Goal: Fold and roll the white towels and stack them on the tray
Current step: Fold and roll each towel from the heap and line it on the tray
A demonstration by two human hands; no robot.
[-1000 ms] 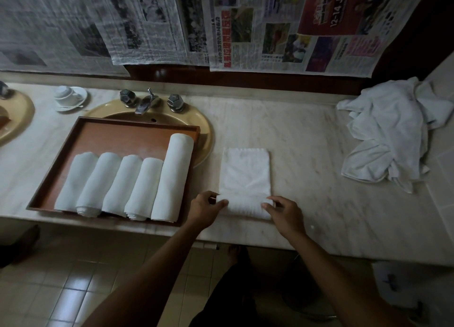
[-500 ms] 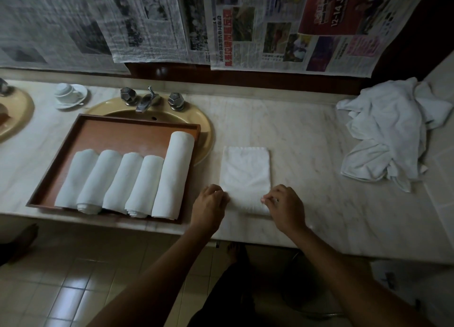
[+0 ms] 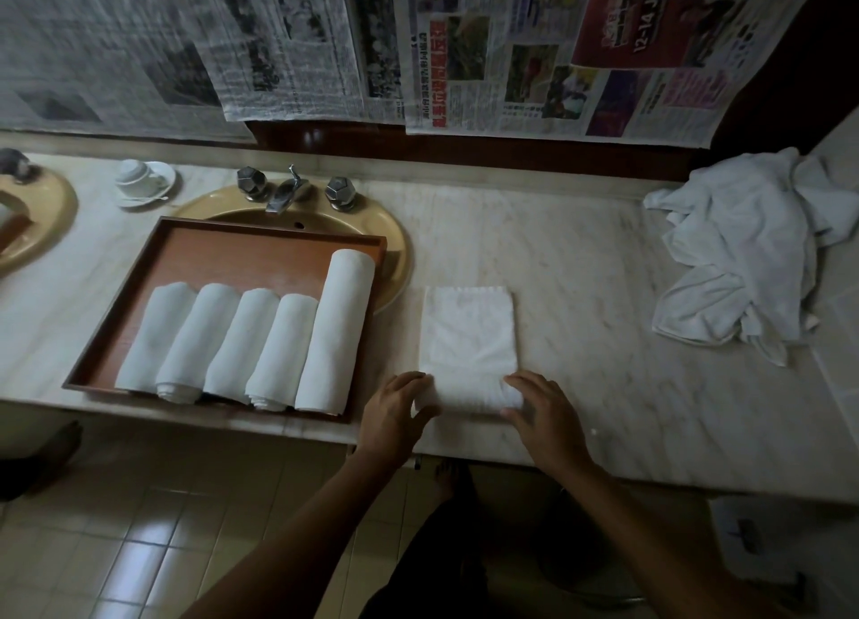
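The left hand (image 3: 395, 416) and the right hand (image 3: 544, 414) each hold one end of the small roll begun at the near edge of the folded towel (image 3: 468, 335), fingers curled over the roll, so each grip is grasping cloth and neither is released. The towel lies flat on the table (image 3: 604, 293), near its front edge, just right of the tray (image 3: 260, 251), its far part still a smooth unrolled rectangle. By the look of it the step in hand is the rolling: only the first turn or so is made, and most of the length remains. The next move likely calls for both hands to push the roll away evenly, keeping the ends level and the turns tight so it does not cone, then a lift left onto the tray. Counted: five rolled towels (image 3: 241, 344) lie side by side in the tray, four short ones and one longer at the right; one towel is under the hands; one crumpled heap of loose towels (image 3: 743, 255) waits at the far right, its number impossible to tell. Behind the tray are a basin (image 3: 395, 246) with one tap (image 3: 286, 195), and one cup on a saucer (image 3: 142, 183) at far left.
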